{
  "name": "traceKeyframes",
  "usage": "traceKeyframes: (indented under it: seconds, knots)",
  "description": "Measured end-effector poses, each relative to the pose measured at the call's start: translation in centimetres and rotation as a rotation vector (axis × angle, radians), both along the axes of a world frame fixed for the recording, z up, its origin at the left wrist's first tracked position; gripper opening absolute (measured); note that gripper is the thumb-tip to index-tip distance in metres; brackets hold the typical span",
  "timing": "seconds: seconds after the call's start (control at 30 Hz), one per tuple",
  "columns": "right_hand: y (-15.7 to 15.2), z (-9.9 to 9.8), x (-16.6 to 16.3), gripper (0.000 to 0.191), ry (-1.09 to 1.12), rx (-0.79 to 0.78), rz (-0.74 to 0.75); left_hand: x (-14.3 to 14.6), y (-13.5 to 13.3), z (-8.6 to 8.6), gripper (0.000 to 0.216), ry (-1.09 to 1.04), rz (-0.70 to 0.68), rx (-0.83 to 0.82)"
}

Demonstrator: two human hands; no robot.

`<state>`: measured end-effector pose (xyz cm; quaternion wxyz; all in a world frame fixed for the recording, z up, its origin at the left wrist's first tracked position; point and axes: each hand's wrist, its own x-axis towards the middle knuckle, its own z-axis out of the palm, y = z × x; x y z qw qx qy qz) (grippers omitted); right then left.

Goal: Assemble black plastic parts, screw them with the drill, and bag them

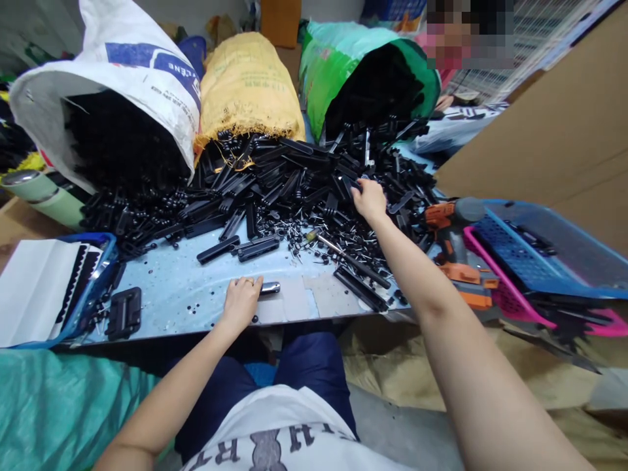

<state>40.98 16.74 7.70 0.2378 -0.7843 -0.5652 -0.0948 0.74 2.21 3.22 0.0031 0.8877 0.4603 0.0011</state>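
Observation:
My left hand (240, 302) rests on the pale blue table (181, 294) near its front edge, fingers curled over a small shiny metal piece (269, 287). My right hand (369, 198) reaches far into the heap of black plastic parts (294, 176), its fingers closed on one black piece at the heap's right side. A screwdriver (326, 242) lies among small screws between the two hands. Several long black bars (252, 247) lie loose in front of the heap.
Three sacks lie open at the back: white (142, 59), yellow (248, 85), green (333, 72). An orange cordless drill (454, 245) and stacked blue and pink baskets (534, 261) sit at the right. A blue tray with paper (44, 288) is at the left. Another person sits at the far side.

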Motion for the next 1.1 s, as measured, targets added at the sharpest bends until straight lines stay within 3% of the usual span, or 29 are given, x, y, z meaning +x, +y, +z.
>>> traceKeyframes:
  seconds: [0.13, 0.27, 0.37, 0.53, 0.7, 0.83, 0.97, 1.03, 1.1]
  knots:
    - [2.1, 0.1, -1.6, 0.041, -0.035, -0.053, 0.065, -0.3, -0.9, -1.4, 0.040, -0.144, -0.032, 0.038]
    - [4.7, 0.8, -3.4, 0.043, -0.089, -0.061, 0.175, -1.2, -2.0, -3.5, 0.042, -0.347, -0.070, 0.222]
    - [6.9, 1.5, -5.3, 0.044, -0.073, -0.084, 0.107, -1.5, -2.4, -4.5, 0.044, -0.417, -0.070, 0.300]
    - [10.6, 2.1, -9.4, 0.043, -0.109, -0.150, 0.114, -1.3, -2.4, -4.7, 0.045, -0.468, -0.052, 0.332]
    - [12.8, 2.3, -13.0, 0.045, -0.134, -0.301, 0.003, -1.2, -2.4, -4.6, 0.045, -0.483, -0.043, 0.326]
    - [12.1, 2.9, -13.5, 0.037, -0.101, -0.217, -0.004, -1.4, -2.5, -5.0, 0.046, -0.504, -0.038, 0.324]
    - [9.5, 5.0, -12.8, 0.024, -0.040, -0.079, 0.000, -1.7, -2.6, -5.4, 0.047, -0.615, -0.050, 0.339]
    - [6.8, 5.7, -13.6, 0.021, 0.153, 0.068, 0.140, -1.6, -2.3, -4.9, 0.046, -0.745, -0.001, 0.340]
    - [2.6, 5.2, -16.0, 0.025, 0.457, 0.191, 0.393, -1.2, -1.7, -3.8, 0.049, -0.913, 0.107, 0.272]
